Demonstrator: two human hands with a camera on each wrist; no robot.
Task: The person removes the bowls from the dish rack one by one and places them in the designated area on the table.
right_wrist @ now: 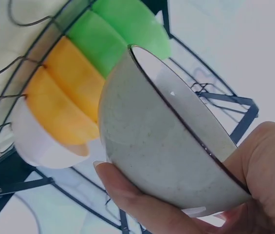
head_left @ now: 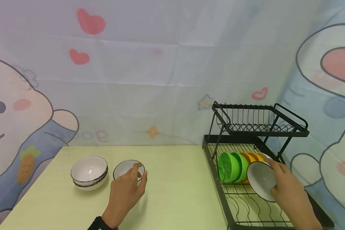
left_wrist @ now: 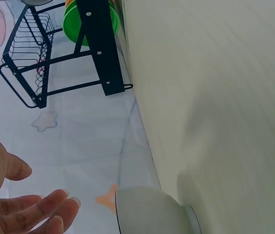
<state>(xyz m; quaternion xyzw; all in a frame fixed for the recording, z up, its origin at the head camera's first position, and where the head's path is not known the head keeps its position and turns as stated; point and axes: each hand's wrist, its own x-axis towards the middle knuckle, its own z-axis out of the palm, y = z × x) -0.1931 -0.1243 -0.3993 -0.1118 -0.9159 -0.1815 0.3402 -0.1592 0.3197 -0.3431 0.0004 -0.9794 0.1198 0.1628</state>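
My right hand (head_left: 288,188) grips a white bowl (head_left: 261,180) with a dark rim, thumb and fingers on opposite sides of its wall. Tilted on its side, this bowl hangs at the lower tier of the black dish rack (head_left: 215,188), in front of the bowls lined up there. My left hand (head_left: 127,187) is over a smaller-looking white bowl (head_left: 123,167) on the table. The left wrist view shows its fingers (left_wrist: 54,207) loosely bent, apart from the bowl (left_wrist: 152,212). Left of that hand, white dark-rimmed bowls (head_left: 89,171) are stacked upright.
Two green bowls (head_left: 227,167), orange bowls (right_wrist: 62,105) and a white bowl (right_wrist: 40,139) stand on edge in the rack. Above them is the rack's upper wire tier (head_left: 253,118). A printed cloth (head_left: 149,64) hangs behind the pale table (head_left: 175,191).
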